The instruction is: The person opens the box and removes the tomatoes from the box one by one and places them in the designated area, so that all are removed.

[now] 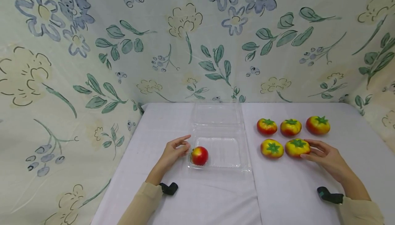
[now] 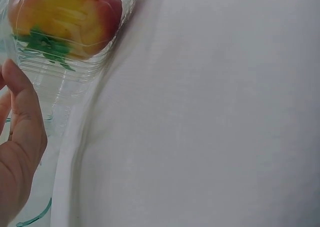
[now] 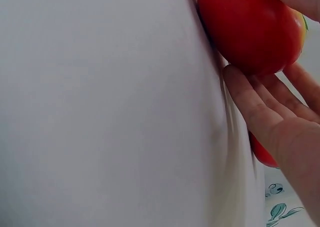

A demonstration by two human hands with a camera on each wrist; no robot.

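My right hand (image 1: 328, 158) grips a red-and-yellow tomato (image 1: 297, 148) at the front of the group on the right, thumb on its near side and fingers behind. In the right wrist view, the fingers (image 3: 245, 92) reach along the underside of that tomato (image 3: 250, 29). On the left, a clear plastic clamshell box (image 1: 222, 153) lies with its lid (image 1: 217, 114) folded back. A single tomato (image 1: 200, 155) sits in its front left corner. My left hand (image 1: 174, 151) is beside the box's left wall, fingers loosely bent and holding nothing.
Next to the gripped tomato sits another tomato (image 1: 272, 149). Behind them stand a left tomato (image 1: 266, 126), a middle tomato (image 1: 290, 127) and a right tomato (image 1: 318, 125). A white cloth covers the table (image 1: 213, 197); a floral curtain (image 1: 197, 46) hangs behind it.
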